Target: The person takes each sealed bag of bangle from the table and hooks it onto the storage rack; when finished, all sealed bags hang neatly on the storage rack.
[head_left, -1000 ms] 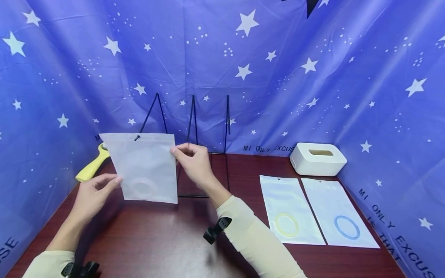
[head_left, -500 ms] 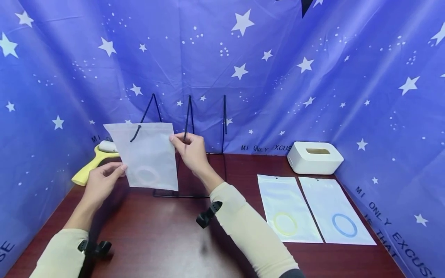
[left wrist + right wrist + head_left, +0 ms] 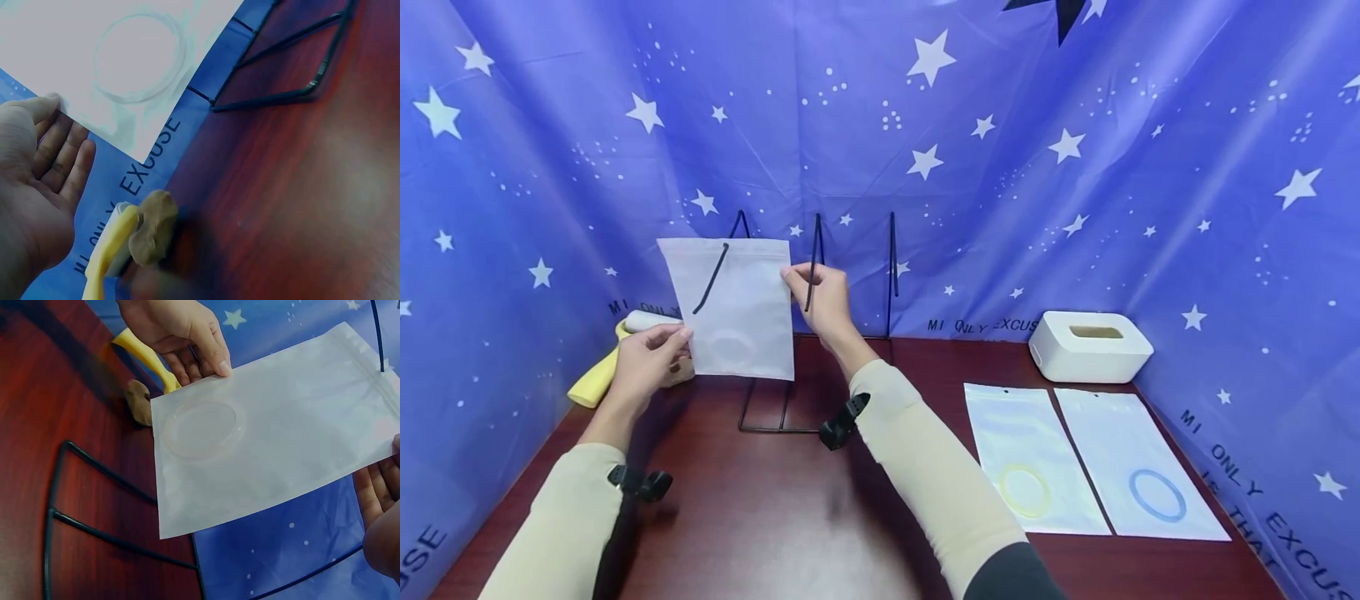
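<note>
A white zip bag [image 3: 752, 304] with a pale ring [image 3: 98, 59] showing faintly through its lower part is up off the table. One slanting prong [image 3: 711, 279] of the black wire rack passes through the hole at its top and sticks out in front. My left hand [image 3: 643, 362] pinches the bag's left edge low down, thumb in front. Higher up, on the opposite edge, my right hand [image 3: 826, 304] pinches it between thumb and fingers. The right wrist view has the bag tilted, with both hands at its long sides. The bag hides part of the rack behind it.
Two more rack prongs [image 3: 893, 254] rise to the right. Behind my left hand lie a yellow lint roller [image 3: 593, 379] and a tan lump [image 3: 153, 228]. On the right are white bags with a yellow ring [image 3: 1024, 492] and blue ring [image 3: 1180, 500], below a white tissue box [image 3: 1090, 358].
Both hands have moved the bag upward and farther back along the prong, so a longer piece of the prong sticks out in front. Both grips stay the same.
</note>
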Available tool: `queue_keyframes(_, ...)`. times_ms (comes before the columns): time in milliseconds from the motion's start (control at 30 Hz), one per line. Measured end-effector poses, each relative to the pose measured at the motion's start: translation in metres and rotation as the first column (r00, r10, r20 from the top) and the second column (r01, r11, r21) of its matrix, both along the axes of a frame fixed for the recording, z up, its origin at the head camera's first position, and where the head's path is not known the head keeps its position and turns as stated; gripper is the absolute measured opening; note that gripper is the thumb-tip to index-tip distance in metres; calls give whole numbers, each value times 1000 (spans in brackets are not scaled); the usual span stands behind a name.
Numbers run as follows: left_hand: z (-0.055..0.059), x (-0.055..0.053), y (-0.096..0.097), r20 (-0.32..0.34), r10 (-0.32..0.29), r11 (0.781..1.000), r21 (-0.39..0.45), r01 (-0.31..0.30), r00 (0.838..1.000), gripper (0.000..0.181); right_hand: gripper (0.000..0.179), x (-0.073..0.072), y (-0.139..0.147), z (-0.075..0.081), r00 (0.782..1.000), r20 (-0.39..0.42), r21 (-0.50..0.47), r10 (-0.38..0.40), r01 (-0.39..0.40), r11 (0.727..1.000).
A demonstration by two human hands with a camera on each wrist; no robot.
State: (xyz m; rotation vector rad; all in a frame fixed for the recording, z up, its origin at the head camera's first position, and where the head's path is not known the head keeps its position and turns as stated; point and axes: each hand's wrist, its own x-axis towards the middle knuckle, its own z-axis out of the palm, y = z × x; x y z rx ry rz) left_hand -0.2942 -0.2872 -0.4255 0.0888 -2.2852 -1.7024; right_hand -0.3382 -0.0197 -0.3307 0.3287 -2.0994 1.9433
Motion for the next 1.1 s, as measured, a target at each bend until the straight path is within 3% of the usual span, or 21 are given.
queue_keyframes(100, 1, -9, 1, 16, 12, 1000, 3, -12, 1000, 31, 21, -8, -1, 2, 1000, 9, -5, -13, 13, 1000)
queue_keyframes(300, 6, -33, 8, 34, 21, 995, 101, -25, 999, 14, 19, -26, -3, 10, 997, 21, -24, -73, 74, 997)
queue_keyframes(500, 12, -54, 21, 48, 67, 993, 90, -71, 997, 27, 18, -38, -2, 19, 987, 88, 26, -133, 131, 991)
queue_keyframes(767, 8, -62, 24, 95, 136, 984, 100, -146, 986, 37, 18, -47, -9, 17, 974, 127, 40, -186, 183, 982)
queue_keyframes(967, 3, -66, 23, 87, 132, 979, 147, -143, 987, 38, 19, -48, -12, 13, 967, 137, 28, -215, 214, 977)
queue_keyframes(1100, 5, -64, 20, 82, 141, 983, 105, -149, 987, 42, 19, -50, -13, 8, 973, 116, 10, -197, 197, 980)
